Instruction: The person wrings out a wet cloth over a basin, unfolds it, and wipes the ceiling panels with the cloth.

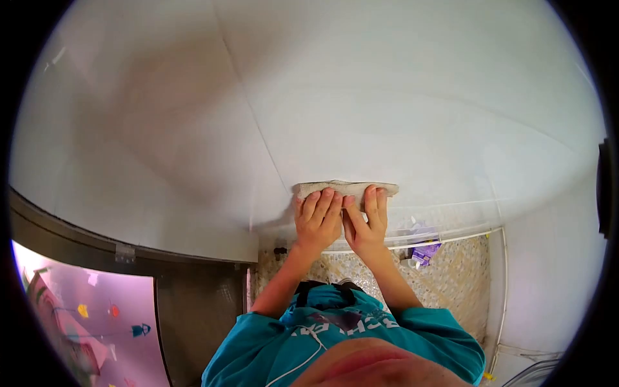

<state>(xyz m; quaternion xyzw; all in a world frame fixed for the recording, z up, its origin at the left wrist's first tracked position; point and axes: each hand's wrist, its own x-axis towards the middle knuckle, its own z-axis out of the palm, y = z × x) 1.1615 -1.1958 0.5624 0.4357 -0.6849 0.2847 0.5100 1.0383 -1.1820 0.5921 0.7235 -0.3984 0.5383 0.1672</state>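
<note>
A folded beige cloth (348, 188) lies flat against the pale, glossy wall panel (400, 129), stretched sideways in front of me. My left hand (317, 219) presses on its left half, with the fingers pointing up over the cloth. On the right half rests my right hand (366, 222), its fingers spread a little on the fabric. The two hands are side by side, thumbs close together. Just left of the cloth a thin seam runs up the panel.
Below is a speckled floor (458, 277) with a purple packet (425, 253) near the wall's foot. A dark frame (200, 309) and a pink decorated surface (122, 303) stand at lower left. A white side wall (548, 271) is at right.
</note>
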